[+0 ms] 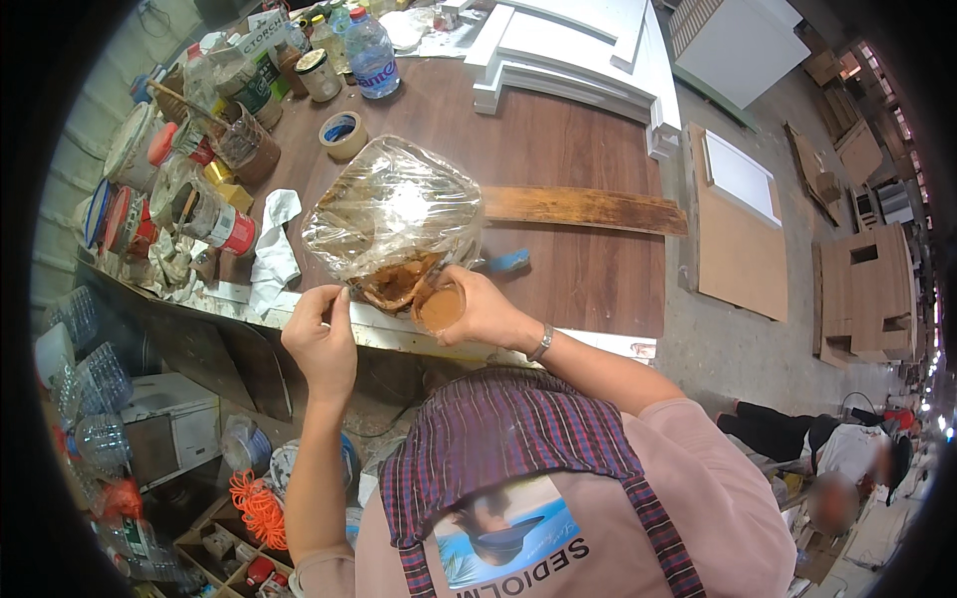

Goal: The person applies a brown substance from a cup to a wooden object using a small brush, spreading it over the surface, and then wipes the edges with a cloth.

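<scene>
A clear plastic bag lies bunched on the brown tabletop, its mouth gaping toward me. Reddish-brown powder shows inside that mouth. My right hand is wrapped round a small clear cup filled with brown material, held right beside the bag's opening. At the opening's left side, my left hand is closed, thumb and finger pinching the plastic edge. Just beyond my right hand is a brush with blue bristles, partly hidden. A stained wooden strip extends rightward from behind the bag.
A roll of tape and a crumpled white cloth lie left of the bag. Several cans, jars and bottles crowd the table's left side, including a water bottle. White panels rest at the back. Another person is far right.
</scene>
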`<state>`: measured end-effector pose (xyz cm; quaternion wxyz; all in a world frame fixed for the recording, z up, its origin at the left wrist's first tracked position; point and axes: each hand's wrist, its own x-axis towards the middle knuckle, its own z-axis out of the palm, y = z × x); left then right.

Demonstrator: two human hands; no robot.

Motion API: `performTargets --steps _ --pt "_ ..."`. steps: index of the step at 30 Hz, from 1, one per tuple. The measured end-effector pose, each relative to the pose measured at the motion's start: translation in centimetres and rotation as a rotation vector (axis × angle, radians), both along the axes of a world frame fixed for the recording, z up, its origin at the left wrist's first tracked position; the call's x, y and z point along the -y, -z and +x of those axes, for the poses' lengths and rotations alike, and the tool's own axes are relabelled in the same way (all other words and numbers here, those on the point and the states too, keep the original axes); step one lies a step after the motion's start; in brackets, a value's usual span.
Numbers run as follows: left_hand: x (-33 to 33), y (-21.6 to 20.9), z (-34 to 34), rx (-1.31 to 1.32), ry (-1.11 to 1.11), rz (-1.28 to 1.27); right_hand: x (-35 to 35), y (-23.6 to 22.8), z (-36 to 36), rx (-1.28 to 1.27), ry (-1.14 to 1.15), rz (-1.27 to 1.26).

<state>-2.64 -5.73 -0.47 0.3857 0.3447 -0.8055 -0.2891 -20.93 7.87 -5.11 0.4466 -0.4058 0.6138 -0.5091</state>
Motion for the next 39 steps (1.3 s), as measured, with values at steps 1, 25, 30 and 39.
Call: performTargets --steps 1,25,30,39 --pt "0.0 0.1 -0.2 0.021 0.01 -0.023 0.0 -0.1 0.0 0.009 -0.003 0.005" --pt "2.8 2.4 1.5 -0.384 -0.054 1.011 0.2 0.9 0.2 -0.057 0.042 -0.037" --pt "2.5 2.3 2.0 -0.386 -0.064 1.032 0.2 0.9 0.2 -0.056 0.043 -0.039" --pt "1.3 1.8 2.5 -0.412 -0.045 1.007 0.1 0.7 0.1 -0.045 0.009 0.009"
